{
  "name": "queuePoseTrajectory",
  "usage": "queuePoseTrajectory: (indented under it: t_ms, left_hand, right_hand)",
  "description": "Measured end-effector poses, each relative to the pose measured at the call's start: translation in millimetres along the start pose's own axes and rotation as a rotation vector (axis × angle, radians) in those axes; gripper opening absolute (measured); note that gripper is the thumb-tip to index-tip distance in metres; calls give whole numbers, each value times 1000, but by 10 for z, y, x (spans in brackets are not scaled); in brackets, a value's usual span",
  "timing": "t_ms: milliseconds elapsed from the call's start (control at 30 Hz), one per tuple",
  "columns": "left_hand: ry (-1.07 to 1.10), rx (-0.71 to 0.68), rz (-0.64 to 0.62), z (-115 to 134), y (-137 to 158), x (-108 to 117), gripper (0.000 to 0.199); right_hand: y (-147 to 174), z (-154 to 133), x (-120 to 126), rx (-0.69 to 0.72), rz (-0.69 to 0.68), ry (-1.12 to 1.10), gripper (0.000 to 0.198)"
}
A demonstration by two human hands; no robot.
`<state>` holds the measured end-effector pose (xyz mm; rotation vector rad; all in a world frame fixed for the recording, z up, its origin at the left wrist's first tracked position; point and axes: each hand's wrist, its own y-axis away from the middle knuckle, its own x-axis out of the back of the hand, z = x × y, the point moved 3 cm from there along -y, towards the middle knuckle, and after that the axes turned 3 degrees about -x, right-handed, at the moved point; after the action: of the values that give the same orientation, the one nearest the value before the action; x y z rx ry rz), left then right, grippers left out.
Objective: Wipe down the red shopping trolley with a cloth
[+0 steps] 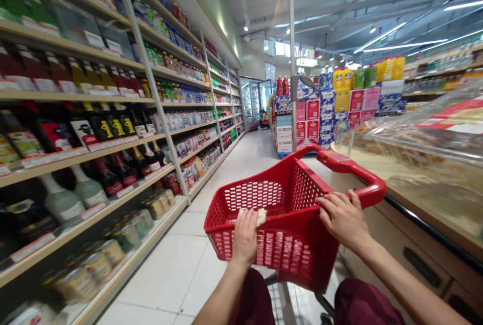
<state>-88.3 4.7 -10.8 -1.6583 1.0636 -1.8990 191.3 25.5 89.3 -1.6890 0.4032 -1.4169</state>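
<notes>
A red plastic shopping cart [302, 234] stands side-on before my knees, its basket walls full of small holes. My left hand [246, 237] is closed on a whitish cloth [261, 217], pressing it against the near rim of the basket. Only a crumpled bit of the cloth shows past my fingers. Farther right, my right hand [344, 217] rests over the basket's rim close to the thick red push handle [372, 186], its fingers wrapped over the edge. The part of the basket floor that shows holds nothing I can see.
Shelves of bottles [90, 129] and cans line the left side. At the right is a counter [426, 189] with clear-packed food. Stacked drink cartons [307, 121] stand ahead beside the tiled aisle [249, 164]. Far down it, a person [264, 119] crouches near glass-door coolers [251, 96].
</notes>
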Motion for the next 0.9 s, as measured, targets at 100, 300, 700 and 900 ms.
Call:
queuePoseTrajectory:
  t_ms: [100, 300, 700, 900]
  left_hand:
    - [19, -36, -16, -181, 82, 65, 50]
    - [-79, 210, 117, -700, 331, 275, 50]
    - [-54, 152, 121, -611, 264, 253, 49]
    - [68, -67, 9, 315, -161, -16, 50]
  right_hand:
    - [3, 9, 12, 9, -24, -6, 24]
    - [18, -46, 28, -24, 8, -1, 23]
    - [25, -42, 15, -16, 10, -20, 24]
    - [18, -55, 18, -32, -16, -6, 26]
